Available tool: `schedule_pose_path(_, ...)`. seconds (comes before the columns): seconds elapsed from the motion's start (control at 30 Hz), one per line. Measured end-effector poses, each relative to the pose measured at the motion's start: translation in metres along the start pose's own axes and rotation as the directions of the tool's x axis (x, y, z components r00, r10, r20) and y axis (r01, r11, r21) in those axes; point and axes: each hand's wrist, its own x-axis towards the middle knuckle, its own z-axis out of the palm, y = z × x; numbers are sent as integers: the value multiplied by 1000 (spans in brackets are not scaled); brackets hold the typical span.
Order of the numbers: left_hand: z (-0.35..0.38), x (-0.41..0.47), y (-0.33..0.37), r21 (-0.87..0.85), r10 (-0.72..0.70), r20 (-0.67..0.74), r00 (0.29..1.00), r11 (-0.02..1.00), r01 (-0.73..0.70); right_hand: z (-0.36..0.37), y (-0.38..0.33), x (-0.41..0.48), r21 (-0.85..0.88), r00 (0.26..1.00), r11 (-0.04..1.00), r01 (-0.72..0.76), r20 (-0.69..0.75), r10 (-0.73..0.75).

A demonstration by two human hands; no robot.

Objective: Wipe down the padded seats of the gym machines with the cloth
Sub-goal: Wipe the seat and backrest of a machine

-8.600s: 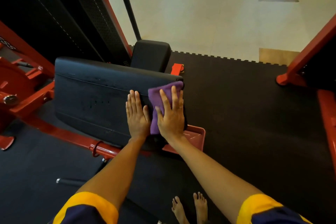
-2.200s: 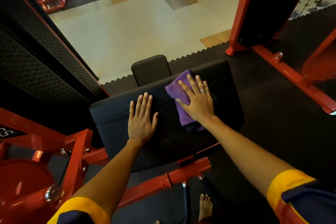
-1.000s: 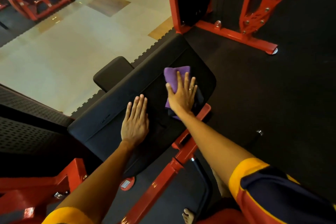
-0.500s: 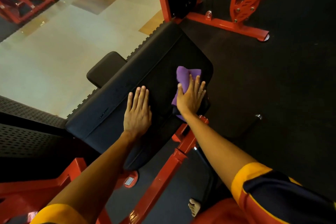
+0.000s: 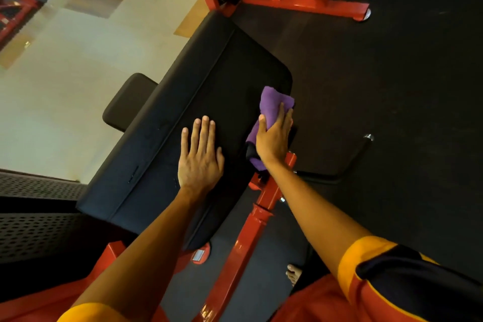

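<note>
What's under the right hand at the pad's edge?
The purple cloth, held by the right hand against the right edge of the black pad; its ends stick out beyond the hand. The pad beneath the cloth is covered.

Black seat pad (image 5: 224, 78) carries purple cloth (image 5: 275, 99)

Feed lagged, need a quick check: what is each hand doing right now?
Left hand: open, flat on the black seat pad.
Right hand: holding the purple cloth at the pad's edge.
</note>
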Motion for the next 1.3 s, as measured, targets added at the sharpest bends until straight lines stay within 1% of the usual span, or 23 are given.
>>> schedule_pose_path(0.07,-1,0,1,14,-4,11,1000,1000,4,10,-3,-33,63,998,997,-39,-43,42)
schedule_pose_path(0.1,-1,2,1,21,-8,20,1000,1000,8,12,-2,-56,62,998,998,-20,-61,23)
schedule_pose_path(0.13,-1,1,0,25,-12,22,1000,1000,12,13,2,-84,49,999,999,22,-44,-20)
schedule_pose_path(0.2,-1,2,0,28,-20,23,1000,999,19,11,9,-119,57,995,997,45,83,-50)
schedule_pose_path(0.23,-1,2,0,30,-20,16,1000,999,20,10,12,-118,66,991,997,44,125,-52)
schedule_pose_path(0.27,0,2,0,31,-18,2,1000,999,18,10,13,-109,62,990,997,48,129,-56)
schedule_pose_path(0.37,2,1,0,29,-10,-19,1000,1000,10,7,11,-57,13,992,999,50,114,-51)
schedule_pose_path(0.47,0,1,1,24,-12,-1,1000,1000,12,-6,2,-15,34,992,999,-7,129,2)
schedule_pose_path(0.5,0,1,2,27,-15,8,1000,1000,14,-7,-2,-10,35,994,999,-18,107,15)
schedule_pose_path(0.57,-3,1,2,25,-11,27,1000,1000,11,-2,-5,-21,46,997,997,-61,45,59)
schedule_pose_path(0.63,-3,1,1,29,-13,49,999,1000,11,11,-3,-51,3,994,995,-100,42,100)
schedule_pose_path(0.7,-4,0,0,49,-9,62,998,999,6,20,1,-94,-71,998,996,-59,22,61)
schedule_pose_path(0.77,-4,0,0,50,-1,71,997,999,-3,25,7,-116,-84,1000,996,-13,-9,12)
schedule_pose_path(0.8,-4,0,-1,52,8,74,997,999,-12,25,7,-116,-59,1000,998,-24,-5,24)
schedule_pose_path(0.83,-3,-1,-2,53,20,78,997,998,-24,23,3,-113,-15,998,998,-66,9,66)
schedule_pose_path(0.93,-2,-2,-5,40,34,58,998,999,-37,11,-6,-82,127,974,965,-228,16,228)
schedule_pose_path(1.0,-1,-1,-7,17,46,56,997,999,-47,-9,-7,-73,228,969,943,-243,16,246)
schedule_pose_path(1.1,-1,-2,-12,8,80,61,995,997,-81,-17,-4,-71,318,932,879,-356,189,309)
schedule_pose_path(1.13,-1,-1,-14,3,96,66,993,995,-96,-12,-3,-73,320,917,863,-391,217,335)
schedule_pose_path(1.17,-2,-2,-16,0,111,74,991,994,-111,-4,-5,-80,292,919,874,-387,204,339)
schedule_pose_path(1.2,-2,-4,-19,-2,126,75,989,992,-126,6,-7,-95,237,943,915,-325,154,295)
schedule_pose_path(1.23,-2,-6,-21,0,138,77,987,990,-139,17,-10,-116,167,969,957,-238,114,221)
schedule_pose_path(1.3,-4,-9,-25,3,154,80,985,988,-155,32,-6,-160,26,995,996,-81,53,80)
